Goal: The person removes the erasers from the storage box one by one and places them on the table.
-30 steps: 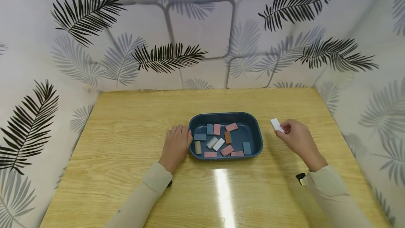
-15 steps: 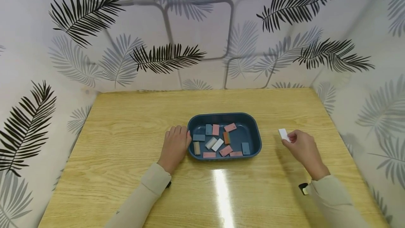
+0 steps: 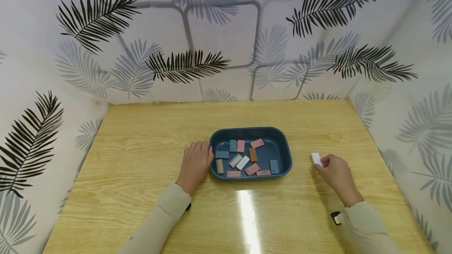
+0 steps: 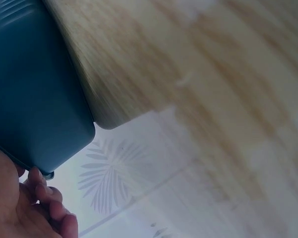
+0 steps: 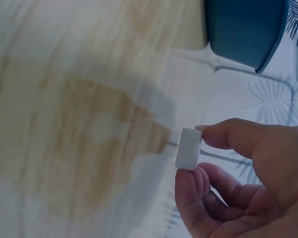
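Observation:
At the right of the table in the head view, my right hand (image 3: pixel 338 176) pinches a small white rectangular block (image 3: pixel 316 159) between thumb and fingers. The right wrist view shows the white block (image 5: pixel 188 149) held by its two ends, close over the wood. My left hand (image 3: pixel 195 162) is at the left rim of a dark blue plastic tub (image 3: pixel 288 144). In the left wrist view its curled fingers (image 4: pixel 52 195) grip the tub's edge. Inside the tub lie several small blocks, among them a pink block (image 3: pixel 257 143), a blue block (image 3: pixel 274 166) and another white block (image 3: pixel 243 162).
The wood-grained table (image 3: pixel 141 136) reaches back to a leaf-patterned cloth wall (image 3: pixel 226 85). Similar cloth stands along both sides. A bright light reflection (image 3: pixel 248 218) lies on the table in front of the tub.
My right hand has moved right and toward me with the white block, then lowered it closer to the table. My left hand has stayed at the tub's rim.

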A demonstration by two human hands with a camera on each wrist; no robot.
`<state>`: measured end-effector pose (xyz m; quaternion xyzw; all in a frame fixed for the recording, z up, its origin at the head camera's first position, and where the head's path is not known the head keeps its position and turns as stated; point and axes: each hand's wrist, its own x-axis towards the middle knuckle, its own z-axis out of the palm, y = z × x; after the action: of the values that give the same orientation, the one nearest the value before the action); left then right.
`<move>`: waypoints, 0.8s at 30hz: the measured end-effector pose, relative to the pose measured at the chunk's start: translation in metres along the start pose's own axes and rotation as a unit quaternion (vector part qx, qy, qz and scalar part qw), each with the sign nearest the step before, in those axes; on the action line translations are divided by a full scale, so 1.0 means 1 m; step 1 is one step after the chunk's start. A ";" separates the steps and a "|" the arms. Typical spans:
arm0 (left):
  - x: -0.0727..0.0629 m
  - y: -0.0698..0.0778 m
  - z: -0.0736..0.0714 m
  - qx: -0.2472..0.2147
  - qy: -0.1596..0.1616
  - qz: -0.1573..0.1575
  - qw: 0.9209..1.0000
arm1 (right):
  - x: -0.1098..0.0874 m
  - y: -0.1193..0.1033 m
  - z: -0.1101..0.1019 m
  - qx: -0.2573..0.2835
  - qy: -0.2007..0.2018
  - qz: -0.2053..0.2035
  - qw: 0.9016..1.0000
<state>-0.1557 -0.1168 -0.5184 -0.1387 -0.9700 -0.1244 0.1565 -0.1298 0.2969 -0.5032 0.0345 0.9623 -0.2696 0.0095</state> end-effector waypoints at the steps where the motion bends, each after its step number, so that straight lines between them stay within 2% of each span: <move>1: 0.000 0.001 0.000 -0.002 0.000 0.000 1.000 | 0.000 0.000 0.001 0.000 -0.001 0.002 1.000; 5: 0.000 0.001 0.000 -0.006 0.006 0.005 1.000 | 0.000 0.001 0.009 0.008 -0.015 0.020 1.000; 10: -0.002 -0.001 0.003 0.003 0.011 0.016 1.000 | -0.002 -0.001 0.016 0.008 -0.012 0.034 0.999; 16: -0.006 -0.003 0.003 0.003 0.015 0.020 1.000 | -0.005 -0.003 0.018 -0.004 -0.006 0.031 1.000; 24: -0.003 0.000 0.002 0.005 0.020 0.023 1.000 | -0.003 -0.002 0.018 -0.008 0.006 0.020 1.000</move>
<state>-0.1535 -0.1173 -0.5210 -0.1572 -0.9638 -0.1192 0.1793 -0.1272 0.2851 -0.5175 0.0550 0.9636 -0.2616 0.0096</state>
